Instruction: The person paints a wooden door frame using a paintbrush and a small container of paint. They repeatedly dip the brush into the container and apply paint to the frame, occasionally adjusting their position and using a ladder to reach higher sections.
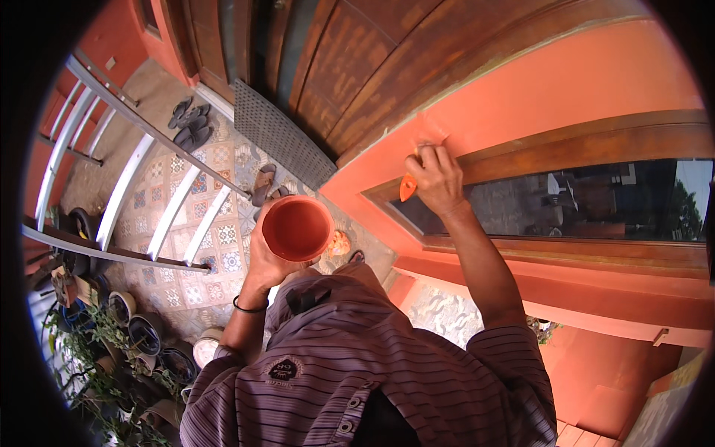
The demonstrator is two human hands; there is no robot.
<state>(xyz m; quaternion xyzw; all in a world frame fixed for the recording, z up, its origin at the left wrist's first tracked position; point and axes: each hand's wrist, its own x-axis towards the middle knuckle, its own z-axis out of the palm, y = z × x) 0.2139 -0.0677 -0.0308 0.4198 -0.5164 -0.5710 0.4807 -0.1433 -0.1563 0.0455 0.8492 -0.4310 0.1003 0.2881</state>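
Head view: one orange-handled tool (407,188), seemingly a brush, sits gripped in the right hand (438,177), right of the frame's centre; its long axis runs from the handle's end at lower left up toward the orange wall (551,82), the working end mostly hidden by the hand; the right hand is the nearer to that wall, by the left end of the window (521,201); the left hand (268,257) grasps one cup (298,201) near mid-frame, lower left of the tool and well apart from it, red inside, mouth toward the camera; counted, there are two hands, one tool, one cup, one window and one metal railing (128,182); the sandals (195,134) at upper left and pots (145,333) at lower left overlap too much to count.
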